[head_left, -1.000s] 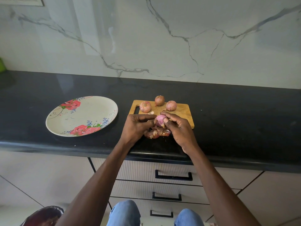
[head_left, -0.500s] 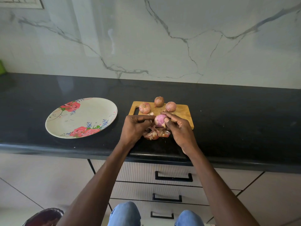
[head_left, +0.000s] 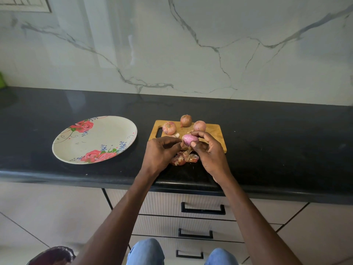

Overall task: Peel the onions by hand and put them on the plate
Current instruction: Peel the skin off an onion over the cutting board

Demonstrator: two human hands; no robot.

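The right hand (head_left: 210,152) holds the pink onion (head_left: 190,140) tight while the left hand (head_left: 162,152) beside it pinches the last loose skin (head_left: 188,149); best to pull gently down.

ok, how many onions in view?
4. Three unpeeled on the board: left, back, right. One peeled in the right hand. Hands may hide more.

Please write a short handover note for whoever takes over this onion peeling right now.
Right hand holds the part-peeled onion over the board. Left hand pinches skin at its base.
Three unpeeled onions sit at the board's far edge; peels lie on the counter at its near edge.
Plate to the left holds no onions.
Left: finish this onion, peel three more, plate all four.
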